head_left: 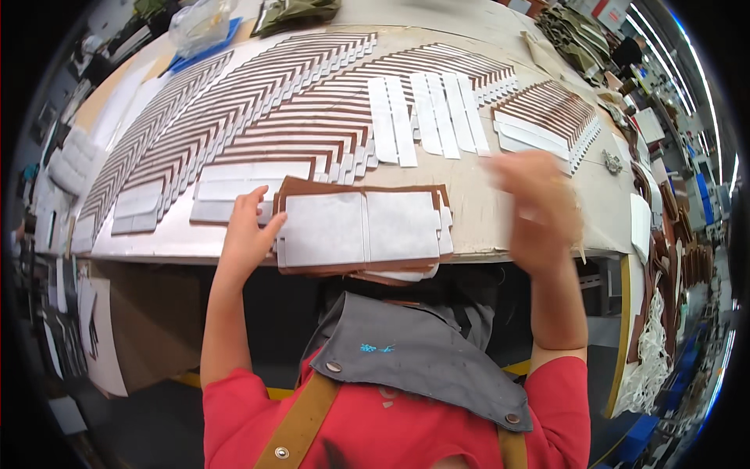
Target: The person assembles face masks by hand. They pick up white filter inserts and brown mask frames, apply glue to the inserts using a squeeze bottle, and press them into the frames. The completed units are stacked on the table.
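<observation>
A stack of brown leather-like panels (362, 187), faced with white backing pieces (324, 229), lies at the table's near edge in front of me and juts a little over it. Beside the stack's left edge is my left hand (251, 233), thumb and fingers apart, the thumb at the panels' edge. My right hand (541, 205) is raised to the right of the stack, smeared by motion. Whether it holds anything cannot be made out. Several long white strips (437, 116) lie beyond the stack, some of them over the fanned panels.
Long fanned rows of brown-edged white panels (258, 117) cover the table's left and middle. A shorter fan (543, 117) lies at the right. A clear plastic bag (201, 27) rests on a blue tray (211, 48) at the far left. Dark green fabric (574, 39) is heaped far right.
</observation>
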A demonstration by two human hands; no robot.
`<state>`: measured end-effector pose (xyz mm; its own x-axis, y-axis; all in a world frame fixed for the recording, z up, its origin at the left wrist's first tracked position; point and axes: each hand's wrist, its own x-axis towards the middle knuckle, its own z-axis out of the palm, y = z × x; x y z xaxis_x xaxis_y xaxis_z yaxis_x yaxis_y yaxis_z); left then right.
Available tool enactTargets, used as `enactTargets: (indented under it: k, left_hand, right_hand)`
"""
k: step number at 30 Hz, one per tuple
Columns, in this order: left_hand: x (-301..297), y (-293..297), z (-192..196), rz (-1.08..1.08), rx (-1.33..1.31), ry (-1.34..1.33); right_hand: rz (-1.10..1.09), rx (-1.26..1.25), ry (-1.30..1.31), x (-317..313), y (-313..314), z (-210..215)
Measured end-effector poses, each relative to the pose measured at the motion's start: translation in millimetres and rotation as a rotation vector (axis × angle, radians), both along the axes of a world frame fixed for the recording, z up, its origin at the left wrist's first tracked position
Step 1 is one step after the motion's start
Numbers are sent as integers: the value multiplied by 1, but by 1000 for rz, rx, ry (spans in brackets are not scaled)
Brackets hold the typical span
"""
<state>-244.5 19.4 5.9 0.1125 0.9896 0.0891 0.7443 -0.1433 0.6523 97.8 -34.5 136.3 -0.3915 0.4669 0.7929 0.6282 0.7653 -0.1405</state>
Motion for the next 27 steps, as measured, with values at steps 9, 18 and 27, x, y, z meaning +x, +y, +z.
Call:
enactTargets:
  k: [9, 18, 27]
  left_hand:
    - [35, 20, 11, -113, -158, 11]
    - [33, 25, 12, -188, -248, -302]
    - [25, 10, 16, -547, 486, -276]
  right_hand:
    - [-160, -609, -146, -10, 36, -145]
    - [-81, -870, 85, 1, 40, -145]
    - [42, -1190, 202, 22, 64, -107]
